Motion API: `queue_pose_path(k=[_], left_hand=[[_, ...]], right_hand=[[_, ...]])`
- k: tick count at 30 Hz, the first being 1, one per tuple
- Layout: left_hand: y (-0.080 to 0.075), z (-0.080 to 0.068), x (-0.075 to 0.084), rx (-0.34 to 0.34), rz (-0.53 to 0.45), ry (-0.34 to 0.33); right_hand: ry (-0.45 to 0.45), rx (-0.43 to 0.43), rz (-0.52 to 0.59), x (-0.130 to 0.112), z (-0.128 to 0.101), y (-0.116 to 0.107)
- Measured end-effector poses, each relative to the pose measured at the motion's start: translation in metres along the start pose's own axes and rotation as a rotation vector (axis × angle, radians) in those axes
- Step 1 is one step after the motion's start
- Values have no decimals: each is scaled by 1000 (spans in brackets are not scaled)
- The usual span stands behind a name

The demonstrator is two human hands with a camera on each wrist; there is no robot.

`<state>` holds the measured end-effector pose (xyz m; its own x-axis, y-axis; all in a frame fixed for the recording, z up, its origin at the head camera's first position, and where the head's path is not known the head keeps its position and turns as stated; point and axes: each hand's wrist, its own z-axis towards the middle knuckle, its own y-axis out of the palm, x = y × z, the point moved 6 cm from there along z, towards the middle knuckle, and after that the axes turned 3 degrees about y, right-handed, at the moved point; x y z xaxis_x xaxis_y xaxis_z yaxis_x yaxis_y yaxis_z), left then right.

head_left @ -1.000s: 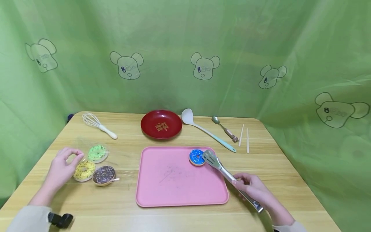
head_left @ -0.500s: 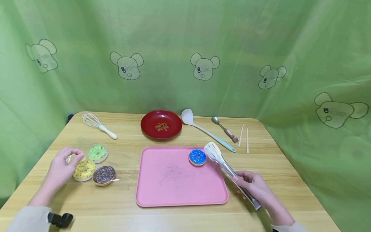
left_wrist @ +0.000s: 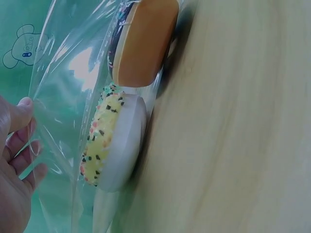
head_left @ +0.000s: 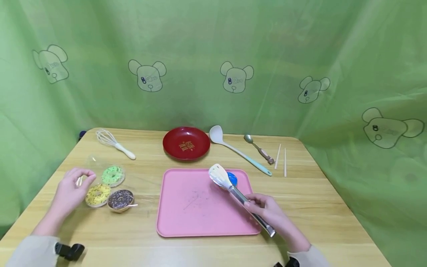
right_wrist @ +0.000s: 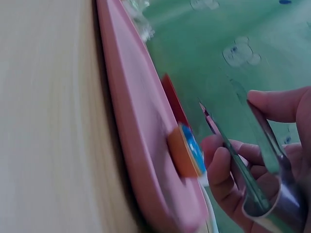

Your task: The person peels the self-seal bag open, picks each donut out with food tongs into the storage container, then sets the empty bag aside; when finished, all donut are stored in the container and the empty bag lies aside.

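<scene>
My left hand (head_left: 71, 191) pinches the edge of a clear plastic bag (left_wrist: 63, 92) between thumb and fingers. The bag spreads around three toy donuts: a green one (head_left: 107, 174), a yellow one (head_left: 91, 199) and a chocolate-brown one (head_left: 116, 200), all with sprinkles. Metal tongs (head_left: 239, 196) with pale slotted heads are gripped in my right hand (head_left: 273, 213), their arms spread apart in the right wrist view. Their heads hover above the pink tray (head_left: 183, 222), partly covering a blue donut (head_left: 233, 179) near its back right corner. Nothing sits between the tong heads.
Behind the tray lie a red plate (head_left: 173, 144), a ladle (head_left: 243, 154), a spoon (head_left: 261, 151) and two white sticks (head_left: 285, 163). A white whisk (head_left: 123, 150) rests at the back left. A green curtain (head_left: 200, 37) surrounds the wooden table (head_left: 333, 222).
The tongs have risen off the right side of the blue donut and swung left over the tray, with my right hand moving left too. My left hand stays almost in place.
</scene>
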<state>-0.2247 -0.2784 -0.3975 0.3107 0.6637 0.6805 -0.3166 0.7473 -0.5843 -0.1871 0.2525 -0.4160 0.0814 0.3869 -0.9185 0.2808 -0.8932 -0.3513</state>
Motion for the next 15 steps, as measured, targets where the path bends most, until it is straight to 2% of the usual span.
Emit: queue_pose_path(k=[8,15], left_hand=[[3,0,2,-6,-23,2],[1,-1,-1,-15,-37,-7]], right_hand=[[-80,-55,-90,-16,20,39],[-81,-79,-120,-32,33,68]])
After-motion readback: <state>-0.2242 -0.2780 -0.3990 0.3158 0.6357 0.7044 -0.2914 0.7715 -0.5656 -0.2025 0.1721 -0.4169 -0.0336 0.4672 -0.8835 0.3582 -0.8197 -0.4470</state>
